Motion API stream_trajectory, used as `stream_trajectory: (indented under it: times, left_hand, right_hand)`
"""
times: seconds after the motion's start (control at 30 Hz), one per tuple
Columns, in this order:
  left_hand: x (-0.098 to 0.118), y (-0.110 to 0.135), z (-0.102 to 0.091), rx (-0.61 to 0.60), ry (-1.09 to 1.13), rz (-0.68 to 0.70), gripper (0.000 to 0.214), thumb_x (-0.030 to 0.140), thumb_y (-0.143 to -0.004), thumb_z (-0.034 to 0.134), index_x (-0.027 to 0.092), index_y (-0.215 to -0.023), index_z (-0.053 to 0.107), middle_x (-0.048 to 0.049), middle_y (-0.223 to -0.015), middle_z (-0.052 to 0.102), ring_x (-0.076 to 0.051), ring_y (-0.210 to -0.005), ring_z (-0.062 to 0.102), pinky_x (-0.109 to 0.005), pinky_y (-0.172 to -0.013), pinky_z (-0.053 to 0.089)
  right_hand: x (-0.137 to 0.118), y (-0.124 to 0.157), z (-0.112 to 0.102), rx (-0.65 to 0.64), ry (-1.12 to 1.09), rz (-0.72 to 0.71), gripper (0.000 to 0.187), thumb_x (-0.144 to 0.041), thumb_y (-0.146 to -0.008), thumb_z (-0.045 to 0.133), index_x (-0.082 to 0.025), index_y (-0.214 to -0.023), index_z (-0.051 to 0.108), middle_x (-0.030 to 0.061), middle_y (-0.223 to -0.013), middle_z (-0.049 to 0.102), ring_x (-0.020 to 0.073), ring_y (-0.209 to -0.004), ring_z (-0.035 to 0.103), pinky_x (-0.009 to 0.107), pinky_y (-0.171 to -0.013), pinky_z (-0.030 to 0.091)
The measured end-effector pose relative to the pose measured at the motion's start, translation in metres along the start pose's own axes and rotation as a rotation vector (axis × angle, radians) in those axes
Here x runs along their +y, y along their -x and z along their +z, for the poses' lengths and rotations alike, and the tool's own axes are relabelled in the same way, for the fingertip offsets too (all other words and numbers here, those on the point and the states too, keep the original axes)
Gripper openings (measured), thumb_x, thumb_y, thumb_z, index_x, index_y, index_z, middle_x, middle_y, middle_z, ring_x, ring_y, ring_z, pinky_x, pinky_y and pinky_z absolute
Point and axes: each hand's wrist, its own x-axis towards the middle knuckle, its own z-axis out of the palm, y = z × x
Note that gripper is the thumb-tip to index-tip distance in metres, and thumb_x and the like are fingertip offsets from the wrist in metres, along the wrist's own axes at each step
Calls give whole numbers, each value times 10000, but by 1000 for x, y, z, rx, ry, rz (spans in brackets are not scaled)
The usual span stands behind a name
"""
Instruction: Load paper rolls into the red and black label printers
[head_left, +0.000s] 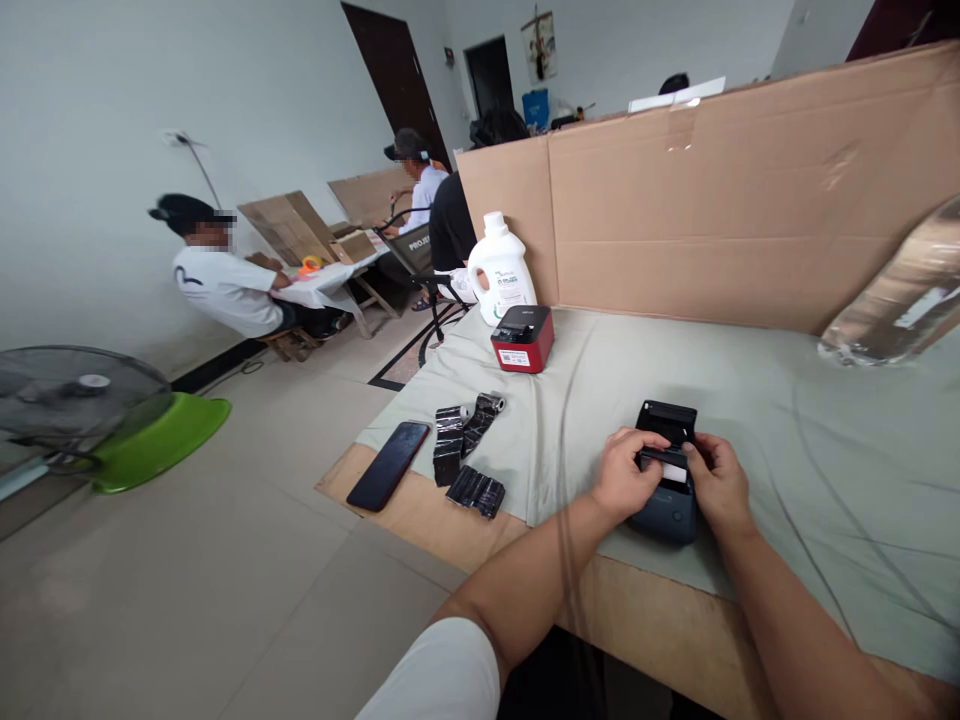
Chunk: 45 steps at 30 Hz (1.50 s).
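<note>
A dark portable printer point(665, 520) lies on the cloth-covered table in front of me, its lid point(670, 418) raised. A strip of white paper roll point(674, 473) shows in its opening. From the left side, my left hand point(628, 470) grips the printer, fingers curled over the opening at the paper. My right hand point(721, 485) holds the opposite side, its thumb at the edge of the opening. The fingertips partly hide the inside of the printer.
Left on the table are a phone point(388, 466), black-wrapped packs of rolls point(475, 491), a red-and-black box point(523, 340) and a white jug point(504, 275). A cardboard panel point(690, 220) stands behind; a wrapped package point(900, 290) leans right. Other people sit beyond, near a fan point(82, 390).
</note>
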Motion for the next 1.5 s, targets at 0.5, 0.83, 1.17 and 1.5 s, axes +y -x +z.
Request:
stream_trajectory:
  times: [0.5, 0.83, 1.17, 1.5]
  left_hand:
    - [17, 37, -186, 547, -345, -20, 206, 162, -748, 497, 185, -928, 594, -66, -965, 639, -210, -949, 597, -393, -936, 448]
    - [-26, 129, -248, 319, -1079, -18, 353, 159, -710, 491, 152, -1045, 602, -121, -1064, 633, -273, -1051, 568, -433, -936, 446]
    - [1, 101, -187, -50, -1136, 62, 324, 94, -787, 474, 220, -1013, 669, -71, -1093, 696, -308, -1210, 522, -608, -1100, 166]
    - [41, 7, -77, -37, 104, -169, 265, 410, -791, 654, 157, -849, 710, -38, -804, 696, -145, -739, 613, -258, -692, 469]
  right_hand:
    - [1, 0, 1, -18, -20, 26, 465, -539, -742, 562, -184, -1037, 615, 100, -960, 691, 230, -833, 632, 404, -815, 470]
    - [0, -2, 2, -22, -12, 42, 449, -537, -730, 556, -193, -1013, 618, 92, -946, 692, 230, -823, 629, 398, -802, 466]
    - [-6, 0, 1, -38, -39, 24, 458, -556, -745, 548, -183, -1005, 602, 100, -929, 700, 232, -815, 634, 397, -779, 482]
    - [-9, 1, 1, -63, -51, 23, 414, -524, -764, 526, -190, -1003, 580, 103, -941, 694, 233, -819, 634, 407, -791, 485]
